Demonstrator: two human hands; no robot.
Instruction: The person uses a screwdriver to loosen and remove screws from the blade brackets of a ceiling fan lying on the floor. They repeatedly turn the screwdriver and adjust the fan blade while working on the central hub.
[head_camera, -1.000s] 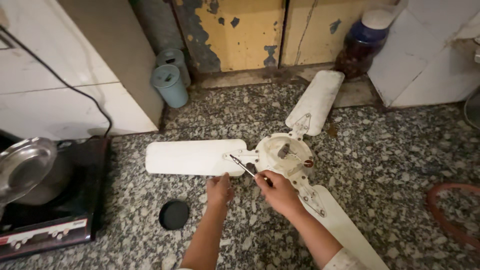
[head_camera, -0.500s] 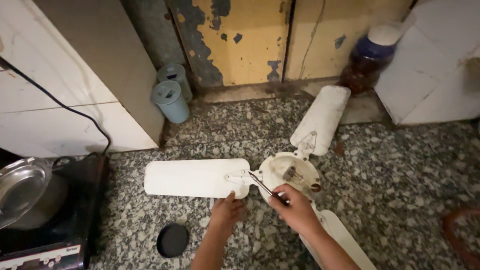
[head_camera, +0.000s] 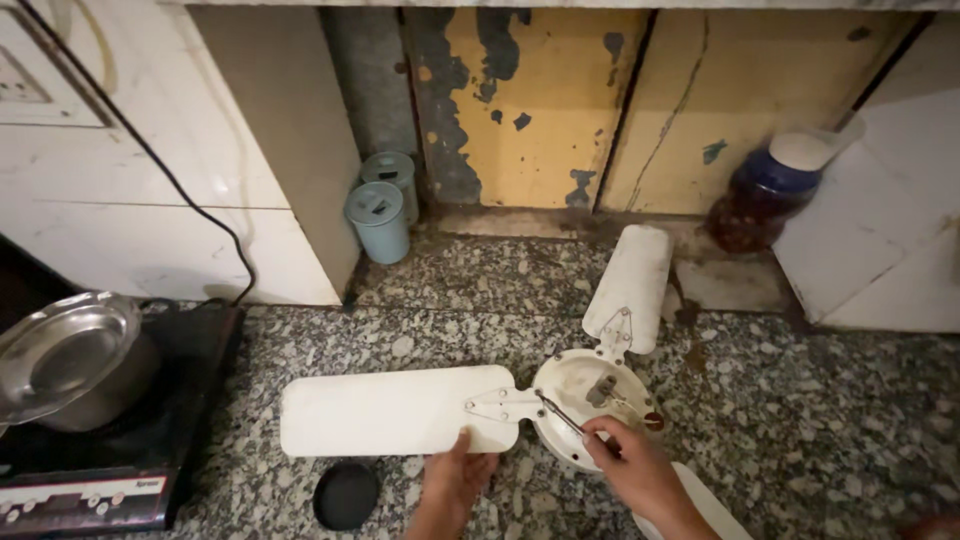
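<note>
Fan: a white ceiling fan (head_camera: 590, 400) lies flat on the speckled granite floor (head_camera: 800, 420), near its front edge, hub up, three blades spread out.
Left hand: the left hand (head_camera: 455, 478) presses on the near edge of the left blade (head_camera: 390, 410), thumb on top, fingers spread flat, gripping nothing else.
Right hand: the right hand (head_camera: 632, 462) has its fingers curled tight around a screwdriver (head_camera: 562, 415).
Screwdriver tip: it sits at the blade bracket (head_camera: 500, 404), just beside the hub.
Nearby: a round black lid (head_camera: 346, 495) lies on the floor below the left blade; two grey-blue canisters (head_camera: 382, 205) stand at the back wall.
</note>
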